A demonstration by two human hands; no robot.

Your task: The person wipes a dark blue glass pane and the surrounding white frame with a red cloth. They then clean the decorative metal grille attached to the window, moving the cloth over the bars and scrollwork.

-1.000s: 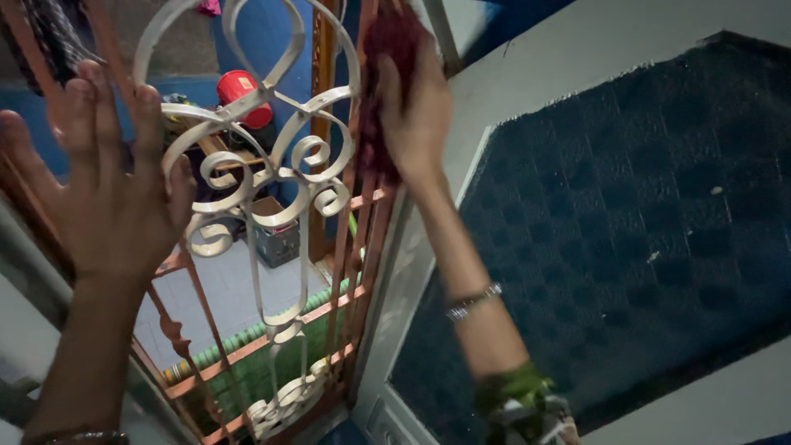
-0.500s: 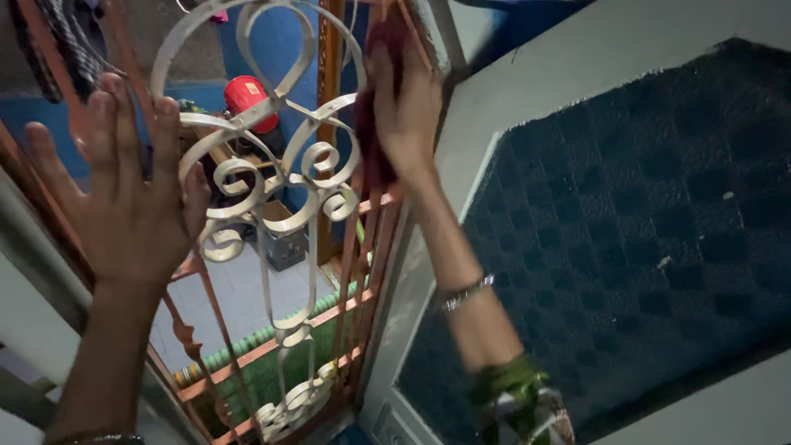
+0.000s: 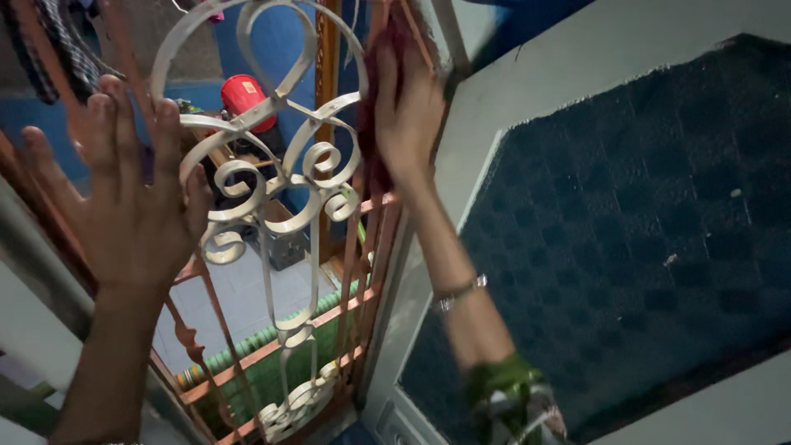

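Observation:
My left hand (image 3: pixel 132 194) is spread flat with fingers apart against the window grille (image 3: pixel 280 189), a frame of orange bars with white scrollwork. My right hand (image 3: pixel 409 107) presses a dark red cloth (image 3: pixel 375 124) against the grille's upright bars near its right edge. The cloth hangs down beneath my palm, partly hidden by my fingers. A metal bracelet (image 3: pixel 458 292) circles my right wrist, and a green patterned sleeve (image 3: pixel 511 395) covers the forearm lower down.
Right of the grille a grey window frame (image 3: pixel 461 140) holds a dark blue textured pane (image 3: pixel 643 222). Through the bars I see a red helmet-like object (image 3: pixel 245 92), a blue wall, a small crate (image 3: pixel 284 245), a pale tiled floor and a green ribbed strip (image 3: pixel 264 346).
My right hand with the cloth has slid slightly up along the bars. My left hand stays pressed on the grille; the view shifted a little.

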